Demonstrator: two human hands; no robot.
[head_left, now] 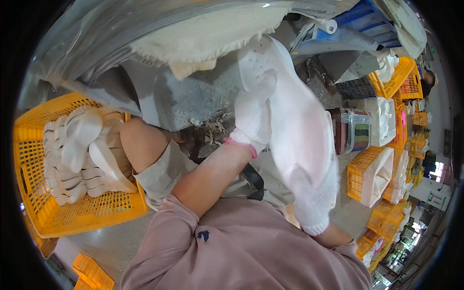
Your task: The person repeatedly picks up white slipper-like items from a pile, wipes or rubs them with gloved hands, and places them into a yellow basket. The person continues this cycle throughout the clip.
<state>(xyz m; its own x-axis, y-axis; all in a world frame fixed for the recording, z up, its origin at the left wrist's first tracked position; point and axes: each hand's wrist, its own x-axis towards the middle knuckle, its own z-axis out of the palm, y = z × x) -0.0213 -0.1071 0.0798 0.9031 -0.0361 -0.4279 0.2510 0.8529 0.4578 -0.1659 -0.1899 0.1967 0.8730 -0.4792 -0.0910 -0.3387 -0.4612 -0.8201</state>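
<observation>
A long white foam shoe sole [300, 125], dimpled at its far end and faintly pink along its middle, lies tilted between my two hands. My left hand [254, 107], in a white knit glove with a pink cuff, grips its left edge around the middle. Lower right, my gloved right hand [313, 200] is closed round the near end. Beyond the sole, a large cream cloth wheel [208, 36] with a frayed rim fills the upper middle. The sole's far tip lies close beside that rim; whether they touch I cannot tell. A cream piece [191, 69] sticks out below the wheel.
On my left, a yellow plastic crate [87, 215] holds many similar white soles. Grey metal [188, 99] of the machine stands in front of my knees. To the right are a clear-sided box [360, 133], more yellow crates [362, 176] and, far off, a person [427, 82].
</observation>
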